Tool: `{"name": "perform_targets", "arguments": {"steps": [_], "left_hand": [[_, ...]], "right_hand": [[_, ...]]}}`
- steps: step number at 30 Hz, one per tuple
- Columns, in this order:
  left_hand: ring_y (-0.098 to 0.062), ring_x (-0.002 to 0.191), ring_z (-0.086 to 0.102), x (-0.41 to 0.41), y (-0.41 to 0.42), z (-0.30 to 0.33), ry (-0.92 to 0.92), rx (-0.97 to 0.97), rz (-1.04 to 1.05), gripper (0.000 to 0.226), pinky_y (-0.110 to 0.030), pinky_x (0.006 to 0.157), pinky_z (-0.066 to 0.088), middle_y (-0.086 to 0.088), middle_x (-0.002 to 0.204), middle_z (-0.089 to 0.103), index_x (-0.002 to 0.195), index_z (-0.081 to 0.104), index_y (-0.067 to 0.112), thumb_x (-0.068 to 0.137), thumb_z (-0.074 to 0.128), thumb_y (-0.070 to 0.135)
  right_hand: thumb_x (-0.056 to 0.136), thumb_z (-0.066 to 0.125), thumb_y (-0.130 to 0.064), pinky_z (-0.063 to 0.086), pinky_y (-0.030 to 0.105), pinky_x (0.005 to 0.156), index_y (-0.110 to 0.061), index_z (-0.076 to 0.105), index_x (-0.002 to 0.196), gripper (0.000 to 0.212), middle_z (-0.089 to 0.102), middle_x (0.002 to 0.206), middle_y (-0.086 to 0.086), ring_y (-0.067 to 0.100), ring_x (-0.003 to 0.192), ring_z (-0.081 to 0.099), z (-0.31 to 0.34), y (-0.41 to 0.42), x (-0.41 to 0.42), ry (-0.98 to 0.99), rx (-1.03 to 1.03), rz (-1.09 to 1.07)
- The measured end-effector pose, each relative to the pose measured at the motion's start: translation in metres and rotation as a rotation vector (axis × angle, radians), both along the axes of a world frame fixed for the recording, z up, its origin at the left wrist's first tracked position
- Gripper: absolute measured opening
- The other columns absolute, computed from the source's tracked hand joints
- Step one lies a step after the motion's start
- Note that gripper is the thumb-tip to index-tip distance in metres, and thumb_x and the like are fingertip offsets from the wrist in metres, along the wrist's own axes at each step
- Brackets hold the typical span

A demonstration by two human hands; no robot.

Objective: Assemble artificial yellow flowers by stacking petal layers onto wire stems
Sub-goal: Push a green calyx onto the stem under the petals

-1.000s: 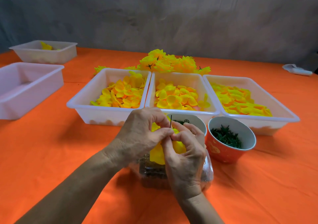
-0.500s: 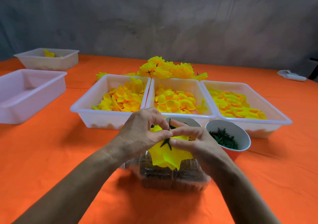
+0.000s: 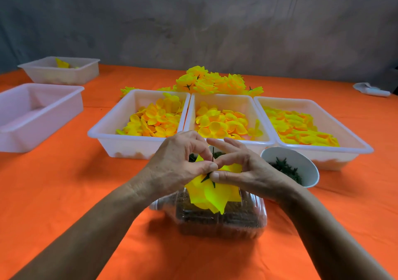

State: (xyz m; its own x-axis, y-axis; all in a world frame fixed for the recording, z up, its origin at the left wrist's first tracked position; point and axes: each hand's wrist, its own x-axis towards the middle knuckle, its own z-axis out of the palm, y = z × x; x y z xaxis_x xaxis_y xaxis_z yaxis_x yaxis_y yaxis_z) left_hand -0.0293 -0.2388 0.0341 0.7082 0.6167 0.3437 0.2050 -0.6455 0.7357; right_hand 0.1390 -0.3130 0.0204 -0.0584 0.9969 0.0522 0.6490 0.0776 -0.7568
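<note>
At the centre of the frame both hands meet on one half-built flower. The left hand (image 3: 178,163) has thumb and forefinger curled in a pinch on the thin dark wire stem (image 3: 213,153), which stands nearly upright — its free tip points toward the top of the frame, between the two hands. The right hand (image 3: 243,172) pinches at the same spot from the other side, thumb against the small dark green star-shaped calyx (image 3: 207,177), its other fingers spread loosely above. Below the pinch hangs the bright yellow fabric petal layer (image 3: 212,195), drooping over the clear plastic box of dark pieces (image 3: 221,217).

So the stem's long axis runs vertically and the stack sits just under the grip — any further layer would, by my judgement, have to go over that free tip and slide down. The middle white plastic tray of yellow petals (image 3: 228,101) lies just above the hands, slightly nearer the right one.
</note>
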Motion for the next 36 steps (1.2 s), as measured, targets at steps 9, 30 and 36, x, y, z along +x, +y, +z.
{"name": "perform_targets", "arguments": {"steps": [9, 30, 36], "left_hand": [[-0.016, 0.089, 0.058, 0.002, 0.003, -0.001, -0.003, 0.032, -0.015, 0.025, -0.042, 0.083, 0.045, 0.004, 0.085, 0.061, 0.062, 0.062, 0.028, 0.075, 0.078, 0.013], [-0.007, 0.083, 0.064, -0.009, -0.001, -0.019, -0.026, -0.120, 0.060, 0.005, -0.033, 0.081, 0.050, 0.007, 0.081, 0.070, 0.080, 0.076, 0.020, 0.075, 0.077, 0.022], [0.000, 0.083, 0.063, -0.009, 0.000, -0.020, -0.027, -0.117, 0.051, 0.017, -0.019, 0.082, 0.046, 0.009, 0.084, 0.067, 0.082, 0.078, 0.017, 0.066, 0.083, 0.011]], "right_hand": [[0.073, 0.064, -0.041, 0.000, 0.033, 0.115, -0.043, 0.068, 0.090, 0.017, 0.034, 0.149, -0.017, -0.002, 0.143, -0.002, -0.011, 0.000, -0.003, 0.112, 0.023, -0.015], [0.071, 0.081, -0.023, 0.043, 0.028, 0.054, -0.020, 0.074, 0.068, 0.008, 0.056, 0.060, -0.008, 0.008, 0.056, 0.049, -0.023, -0.014, -0.045, 0.013, 0.512, -0.488], [0.071, 0.081, -0.016, 0.037, 0.020, 0.056, -0.022, 0.076, 0.068, 0.008, 0.056, 0.049, -0.014, 0.001, 0.054, 0.046, -0.025, -0.015, -0.034, 0.262, 0.352, -0.425]]}}
